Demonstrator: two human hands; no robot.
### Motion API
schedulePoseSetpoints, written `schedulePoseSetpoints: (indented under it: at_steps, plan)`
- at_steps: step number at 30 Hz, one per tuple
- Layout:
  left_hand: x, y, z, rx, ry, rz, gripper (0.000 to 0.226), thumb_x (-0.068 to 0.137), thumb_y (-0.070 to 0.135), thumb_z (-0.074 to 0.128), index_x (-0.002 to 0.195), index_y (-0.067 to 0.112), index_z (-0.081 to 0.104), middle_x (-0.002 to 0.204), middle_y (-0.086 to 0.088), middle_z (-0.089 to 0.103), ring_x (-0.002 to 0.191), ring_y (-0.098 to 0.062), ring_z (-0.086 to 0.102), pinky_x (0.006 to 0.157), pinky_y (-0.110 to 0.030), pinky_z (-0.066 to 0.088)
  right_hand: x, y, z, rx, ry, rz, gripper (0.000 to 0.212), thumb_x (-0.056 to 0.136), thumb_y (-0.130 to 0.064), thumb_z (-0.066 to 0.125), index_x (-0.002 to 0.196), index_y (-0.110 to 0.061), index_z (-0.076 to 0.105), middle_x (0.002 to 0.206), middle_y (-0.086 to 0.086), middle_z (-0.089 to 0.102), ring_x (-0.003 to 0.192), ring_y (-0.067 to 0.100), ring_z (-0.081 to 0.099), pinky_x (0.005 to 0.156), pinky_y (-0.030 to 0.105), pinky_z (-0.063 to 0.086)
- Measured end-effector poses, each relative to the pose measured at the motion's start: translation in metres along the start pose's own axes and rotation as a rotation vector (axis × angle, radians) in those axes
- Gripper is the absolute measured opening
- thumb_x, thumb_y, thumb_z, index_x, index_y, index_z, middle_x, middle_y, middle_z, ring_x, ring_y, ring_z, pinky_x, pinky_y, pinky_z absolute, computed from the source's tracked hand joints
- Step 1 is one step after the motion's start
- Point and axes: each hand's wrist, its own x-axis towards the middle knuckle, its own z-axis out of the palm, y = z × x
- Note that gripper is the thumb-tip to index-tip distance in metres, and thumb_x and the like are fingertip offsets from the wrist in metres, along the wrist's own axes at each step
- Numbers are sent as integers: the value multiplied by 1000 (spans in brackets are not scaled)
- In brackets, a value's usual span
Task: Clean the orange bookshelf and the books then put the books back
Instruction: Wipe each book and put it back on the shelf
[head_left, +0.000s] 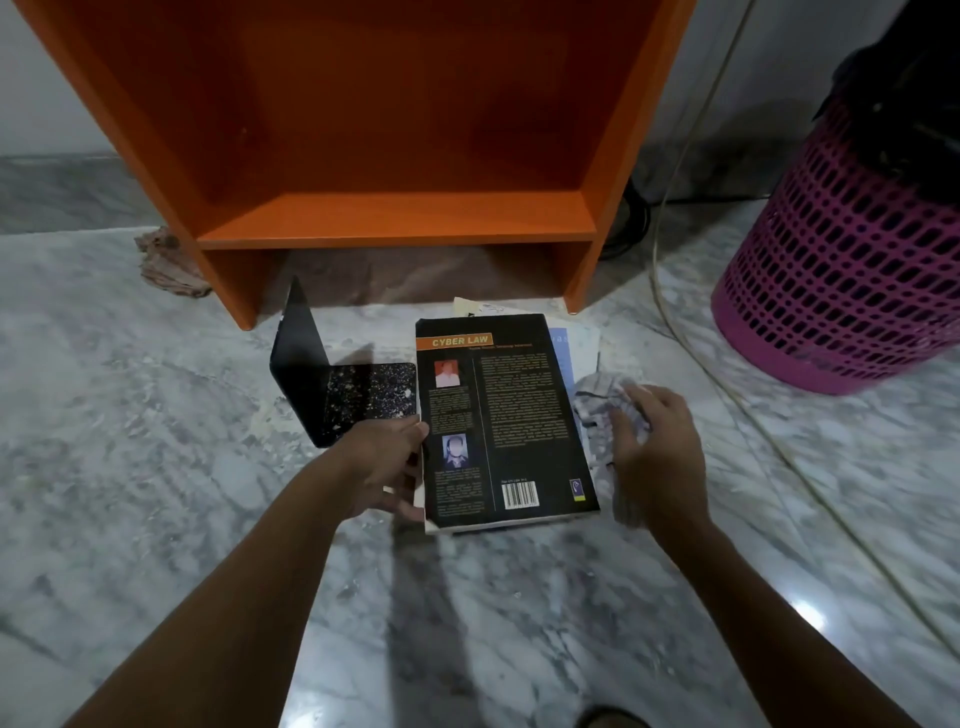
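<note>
The orange bookshelf (395, 218) stands on the marble floor with its shelf bare. In front of it lies a black book titled "Cyber Law" (519, 415), back cover up, on top of a stack of lighter books (576, 343). My left hand (387, 462) grips the book's left edge, thumb on the cover. My right hand (660, 447) is closed on a crumpled grey-white cloth (597, 405) just right of the book. A black bookend (332, 384) with speckled base stands left of the book.
A pink perforated basket (841, 270) with dark contents stands at the right. A thin cord (691, 332) curves over the floor between basket and books. A brown rag (166, 265) lies by the shelf's left leg. Black cables (631, 218) sit behind the shelf's right side.
</note>
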Motion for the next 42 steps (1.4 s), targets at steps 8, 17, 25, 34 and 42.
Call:
schedulePoseSetpoints:
  at_steps: [8,17,25,34,42]
  plan:
    - [1,2,-1,-5,-5,-48,30,104,30,43,121,16,63,108,-19,61,91,-34,63,53,-41,58,-40,-62,33,-29,-308,-549,32,95,-31,52,125,-25,62,133,-1,55,115,15,49,84,21,48]
    - [-6,4,1,-5,-5,-16,28,104,29,43,115,17,66,100,-18,63,82,-32,64,54,-41,58,75,-45,31,-92,-14,-83,33,100,-27,49,131,-24,57,137,2,47,122,19,47,97,29,41]
    - [-10,7,3,3,33,-20,27,104,29,44,112,15,66,97,-17,63,79,-31,63,54,-42,59,62,-122,78,-316,-540,-627,47,93,-47,33,123,-25,61,131,0,57,113,19,53,93,39,51]
    - [-4,18,-4,175,154,-25,14,96,28,59,93,21,70,78,-5,68,68,-21,63,69,-36,59,96,-53,48,55,-7,119,34,98,-32,51,131,-24,56,126,-4,51,107,8,50,86,23,37]
    - [14,23,8,-3,311,100,18,90,29,67,86,13,61,93,-13,72,80,-25,65,77,-38,55,40,-43,67,-44,-66,0,36,96,-31,55,131,-28,57,135,1,53,127,25,48,107,50,41]
